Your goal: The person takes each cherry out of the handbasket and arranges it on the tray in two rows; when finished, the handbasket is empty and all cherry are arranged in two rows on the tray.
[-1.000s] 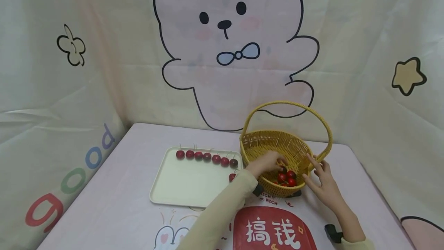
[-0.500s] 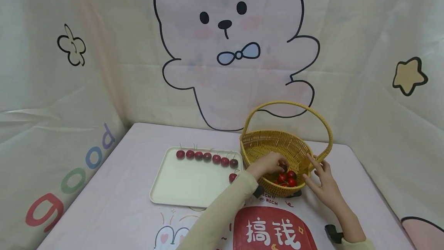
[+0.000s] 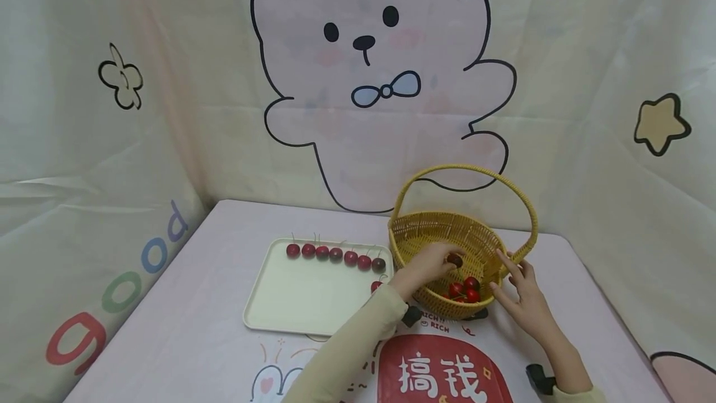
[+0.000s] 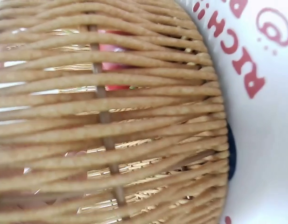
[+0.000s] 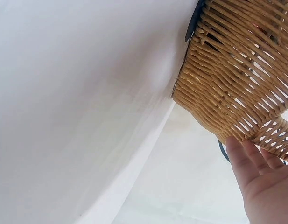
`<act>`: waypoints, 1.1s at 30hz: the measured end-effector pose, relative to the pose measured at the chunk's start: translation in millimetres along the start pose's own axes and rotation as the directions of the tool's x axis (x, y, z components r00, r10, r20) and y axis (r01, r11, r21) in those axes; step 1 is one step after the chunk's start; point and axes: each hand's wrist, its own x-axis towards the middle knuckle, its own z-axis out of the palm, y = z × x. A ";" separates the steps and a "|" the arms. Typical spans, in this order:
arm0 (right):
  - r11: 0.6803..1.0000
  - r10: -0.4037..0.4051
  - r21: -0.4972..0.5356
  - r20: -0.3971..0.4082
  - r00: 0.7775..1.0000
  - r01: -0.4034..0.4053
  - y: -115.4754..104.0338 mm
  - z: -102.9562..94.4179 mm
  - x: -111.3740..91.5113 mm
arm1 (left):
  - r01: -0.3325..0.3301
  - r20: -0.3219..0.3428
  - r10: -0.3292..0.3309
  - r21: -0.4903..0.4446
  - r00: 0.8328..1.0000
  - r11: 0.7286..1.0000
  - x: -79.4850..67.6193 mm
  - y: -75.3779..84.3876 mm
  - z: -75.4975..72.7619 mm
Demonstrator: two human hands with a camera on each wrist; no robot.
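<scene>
Inside the yellow wicker basket point(image 3: 399, 229), my left hand point(image 3: 427, 266) pinches a dark red cherry point(image 3: 454, 260) between thumb and fingers. Below that hand, several red cherries point(image 3: 464, 291) lie heaped at the basket's near side. My right hand point(image 3: 526, 303) rests at the basket's right rim by the foot of the handle, its fingers fairly straight. In the right wrist view, fingertips point(image 5: 235, 145) touch the woven outer wall. The left wrist view shows mostly the basket's weave point(image 4: 153, 102), with a red patch behind it; my left hand is largely hidden there.
Left of the basket lies a cream tray point(image 3: 302, 303). A row of cherries point(image 3: 335, 255) runs along its far edge, and one more cherry point(image 3: 376, 287) sits at its right side, partly behind the left sleeve point(image 3: 358, 334). A printed cloth backdrop point(image 3: 224, 142) stands behind the table.
My left hand has lifted slightly up from the heap with a cherry between its fingers. The right hand stays at the rim. The whole head view has shifted a little.
</scene>
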 end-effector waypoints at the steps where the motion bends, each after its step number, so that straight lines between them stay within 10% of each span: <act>1: 1.000 0.000 0.000 -0.001 1.000 0.000 -0.3 -0.1 -0.1 | 0.000 -0.013 0.000 -0.009 1.000 1.000 -2.5 -1.0 -0.7; 19: 1.000 0.010 -0.012 0.006 1.000 -0.010 -1.2 -0.9 -1.0 | -0.023 -0.207 -0.024 -0.221 0.978 0.975 -41.9 -10.0 -21.5; 33: 1.000 0.008 0.000 0.013 1.000 -0.008 2.0 -0.4 -0.3 | -0.028 -0.210 -0.024 -0.240 0.977 0.970 -67.5 -16.0 -40.0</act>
